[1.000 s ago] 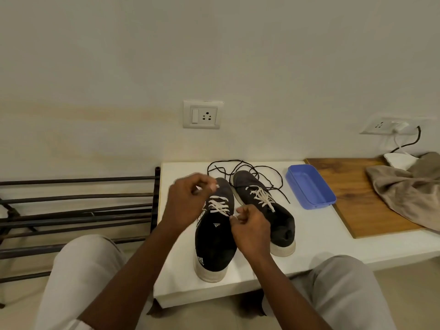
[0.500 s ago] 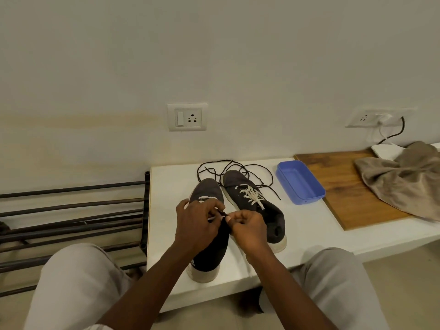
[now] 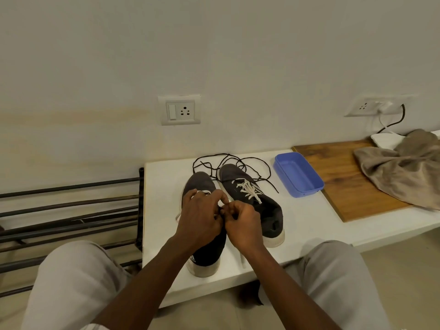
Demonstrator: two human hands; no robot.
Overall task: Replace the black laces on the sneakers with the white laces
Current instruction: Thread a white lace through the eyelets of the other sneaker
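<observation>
Bench (image 3: 162,186) bears sneakers (image 3: 269,210), black laces (image 3: 227,154), blue tray (image 3: 298,175), wooden board (image 3: 338,177).

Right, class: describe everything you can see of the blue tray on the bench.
The blue tray is a shallow rectangle with rounded corners, plastic by its look, open-topped and empty. It sits flat on the white bench, angled to its edge, hard by the wooden board; whether they touch is unclear. The black lace ends near it, apart.

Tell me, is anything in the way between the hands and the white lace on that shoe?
Nothing visible. The left hand and right hand both pinch the white lace over the nearer sneaker. The black laces lie behind the toes, the blue tray off to the right.
</observation>
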